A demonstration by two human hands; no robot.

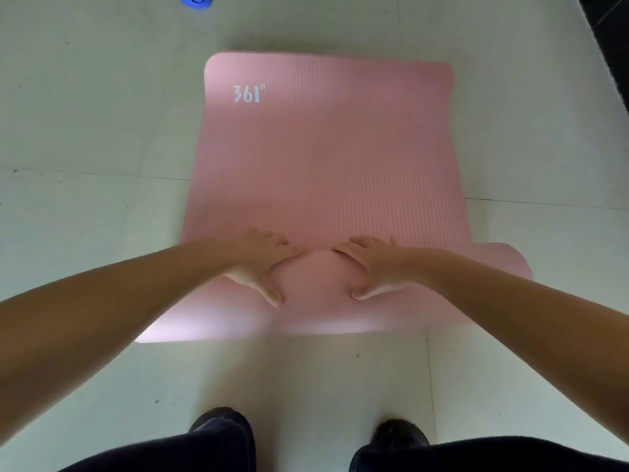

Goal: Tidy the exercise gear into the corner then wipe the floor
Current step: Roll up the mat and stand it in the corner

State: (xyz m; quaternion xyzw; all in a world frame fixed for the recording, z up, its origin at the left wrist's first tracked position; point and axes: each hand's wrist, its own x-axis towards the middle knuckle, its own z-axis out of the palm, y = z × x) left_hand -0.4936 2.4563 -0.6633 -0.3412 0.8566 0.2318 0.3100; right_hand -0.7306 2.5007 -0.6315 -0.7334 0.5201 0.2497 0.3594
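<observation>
A pink exercise mat (326, 158) with "361°" printed near its far left corner lies on the pale tiled floor. Its near end is curled over into a thick roll (316, 308) that spans the mat's width. My left hand (260, 264) and my right hand (372, 267) rest side by side on top of that roll near its middle, palms down, fingers pointing forward over the fold and thumbs on the near side. Both hands press on the rolled part of the mat.
A blue object (194, 0) is cut off by the top edge at the far left. A dark strip (609, 35) runs along the upper right corner. My two dark shoes (221, 425) stand on the tiles just behind the roll.
</observation>
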